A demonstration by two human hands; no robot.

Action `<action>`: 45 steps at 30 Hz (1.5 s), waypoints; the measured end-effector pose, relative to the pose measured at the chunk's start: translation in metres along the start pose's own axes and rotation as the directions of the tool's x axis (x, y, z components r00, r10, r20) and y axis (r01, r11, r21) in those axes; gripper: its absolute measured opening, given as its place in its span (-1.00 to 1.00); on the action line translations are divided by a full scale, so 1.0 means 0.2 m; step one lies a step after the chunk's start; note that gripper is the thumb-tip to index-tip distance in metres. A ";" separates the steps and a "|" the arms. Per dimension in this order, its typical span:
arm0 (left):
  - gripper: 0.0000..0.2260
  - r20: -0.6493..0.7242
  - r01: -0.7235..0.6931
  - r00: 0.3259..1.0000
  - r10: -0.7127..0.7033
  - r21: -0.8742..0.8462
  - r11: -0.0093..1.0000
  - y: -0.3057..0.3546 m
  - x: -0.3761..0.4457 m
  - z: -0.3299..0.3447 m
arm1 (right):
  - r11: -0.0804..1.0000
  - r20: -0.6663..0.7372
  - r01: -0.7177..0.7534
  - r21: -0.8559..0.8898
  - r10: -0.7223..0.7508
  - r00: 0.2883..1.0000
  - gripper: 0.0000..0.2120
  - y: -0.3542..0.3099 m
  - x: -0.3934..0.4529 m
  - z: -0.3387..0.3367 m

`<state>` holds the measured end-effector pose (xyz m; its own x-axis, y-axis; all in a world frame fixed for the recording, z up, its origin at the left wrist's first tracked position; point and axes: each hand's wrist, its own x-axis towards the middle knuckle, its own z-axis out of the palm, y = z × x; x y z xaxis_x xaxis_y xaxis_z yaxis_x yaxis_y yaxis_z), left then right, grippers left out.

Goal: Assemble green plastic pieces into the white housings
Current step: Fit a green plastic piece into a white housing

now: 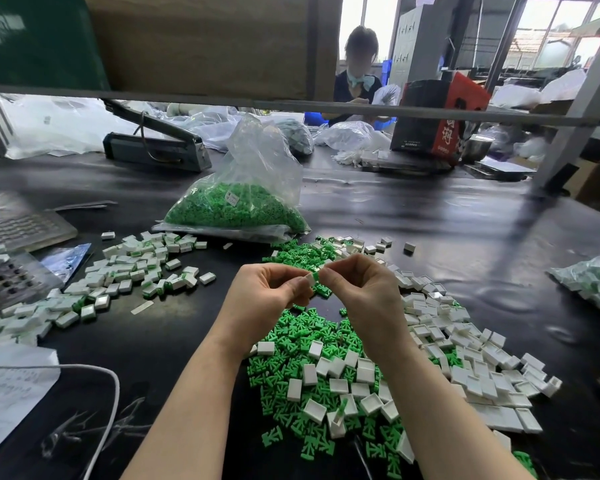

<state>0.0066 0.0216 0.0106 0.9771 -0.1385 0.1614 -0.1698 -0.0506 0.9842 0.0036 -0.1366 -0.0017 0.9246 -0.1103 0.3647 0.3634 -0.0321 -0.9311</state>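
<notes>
Green plastic pieces lie heaped on the black tabletop just below the hands, mixed with loose white housings that spread away to the right. Both look small, light and rigid, moulded plastic with smooth faces, so they should weigh almost nothing but could slip or flick away under a careless pinch. The green ones have thin branching prongs that might bend or snap if forced in crooked; they are best taken by the flat body, and the housings by their outer side walls, leaving the open face free.

Above the heap, the left hand has its grip narrowed to a fingertip pinch on one white housing. The right hand meets it, fingers curled, thumb and forefinger closed on a green piece of which only a sliver shows. The two parts touch; whether the green one is seated I cannot tell.

Farther left, a scatter of finished pieces, white with green showing, lies on the tabletop. Beyond the hands a clear plastic bag sits half full of more green parts. At the far side, another person works at the same tabletop.
</notes>
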 end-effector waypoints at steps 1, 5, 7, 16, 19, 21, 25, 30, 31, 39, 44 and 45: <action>-0.95 0.007 0.005 1.000 -0.005 -0.011 1.000 0.00 0.00 0.00 | 1.000 -0.008 0.003 0.011 -0.003 1.000 -0.95 0.00 0.00 0.00; -0.93 0.015 0.006 1.000 -0.005 -0.029 1.000 0.00 0.00 0.01 | 0.999 -0.016 0.006 0.042 -0.005 1.000 -0.93 -0.01 0.00 0.01; -0.93 0.019 0.005 1.000 -0.004 -0.041 0.999 0.00 0.00 0.02 | 0.998 -0.037 0.010 0.062 -0.008 0.999 -0.93 -0.01 0.00 0.02; -0.93 0.023 0.014 1.000 -0.013 -0.053 0.999 0.01 0.00 0.02 | 0.994 -0.090 0.026 0.104 -0.016 0.996 -0.94 -0.01 -0.01 0.02; -0.94 0.016 0.009 1.000 -0.009 -0.035 0.999 0.01 0.00 0.02 | 0.996 -0.072 0.041 0.081 -0.035 0.997 -0.94 -0.01 -0.01 0.03; -0.95 0.011 0.005 1.000 -0.005 -0.025 1.000 0.01 0.00 0.02 | 0.997 -0.070 0.048 0.065 -0.044 0.997 -0.94 -0.01 0.00 0.03; -0.94 0.009 -0.003 1.000 0.004 -0.003 1.000 0.00 0.00 0.01 | 0.997 -0.044 0.053 0.048 -0.051 0.998 -0.91 -0.01 0.00 0.03; -0.95 -0.022 -0.036 0.999 0.037 0.061 0.998 -0.01 0.01 0.01 | 0.991 0.002 0.077 -0.110 -0.077 0.997 -0.93 0.00 0.01 0.01; -0.95 -0.024 -0.039 0.999 0.041 0.077 0.996 -0.01 0.01 0.01 | 0.988 0.023 0.073 -0.137 -0.071 0.997 -0.92 0.00 0.01 0.01; -0.83 0.010 -0.089 0.996 0.089 0.236 0.968 -0.01 0.01 0.00 | 0.951 0.195 -0.039 -0.306 0.103 0.975 -0.90 -0.01 0.02 -0.06; -0.91 0.055 -0.095 0.995 0.080 0.397 0.913 -0.03 0.02 0.00 | 0.835 0.308 0.028 -0.550 0.172 0.936 -0.79 0.00 0.01 -0.07; -0.92 0.062 -0.091 0.995 0.073 0.381 0.920 -0.03 0.02 0.00 | 0.835 0.326 0.043 -0.549 0.167 0.930 -0.78 -0.01 0.01 -0.07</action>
<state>0.0117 0.0220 0.0047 0.9523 -0.2029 0.2281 -0.2942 -0.4105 0.8631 0.0044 -0.1500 0.0001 0.9582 0.2163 0.1875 0.2803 -0.5768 -0.7673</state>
